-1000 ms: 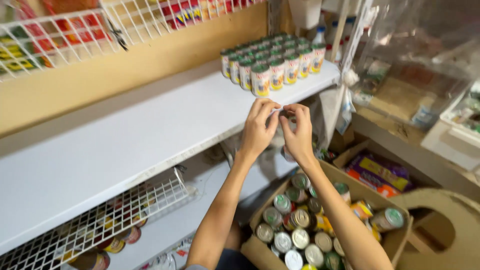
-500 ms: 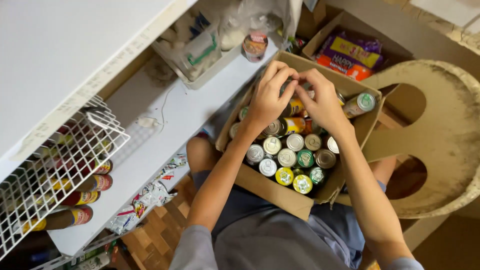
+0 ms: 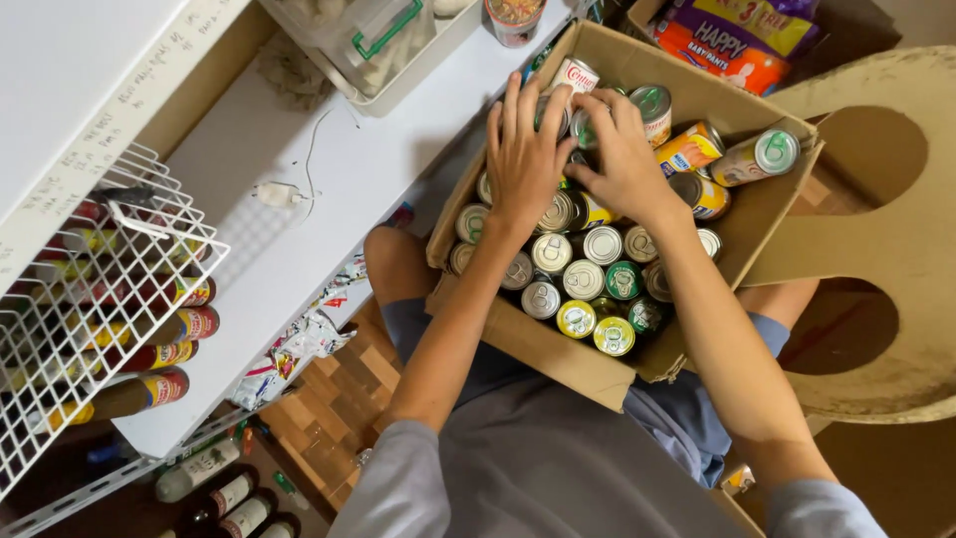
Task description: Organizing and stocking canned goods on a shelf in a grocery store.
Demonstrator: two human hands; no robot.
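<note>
Two hands: both are down in the cardboard box, side by side over its far half.
Left hand: fingers spread and curled over the tops of the cans, palm down, pressing onto a silver-lidded can beneath it; whether it has closed around one, I cannot tell.
Right hand: fingers bent over a green-lidded can at the far end, touching it; a firm grasp cannot be made out from here.
Cans: packed upright in rows, silver, green and yellow lids up; a few lie tilted on their sides along the right wall of the box.
Box: resting on the person's lap, flaps open, just beside the white shelf.
Shelf: a clear plastic tub and a small white plug with cord sit on it.
Wire basket: at the left, bottles lying under it.
Floor: more bottles stand below, near a crumpled wrapper.
</note>
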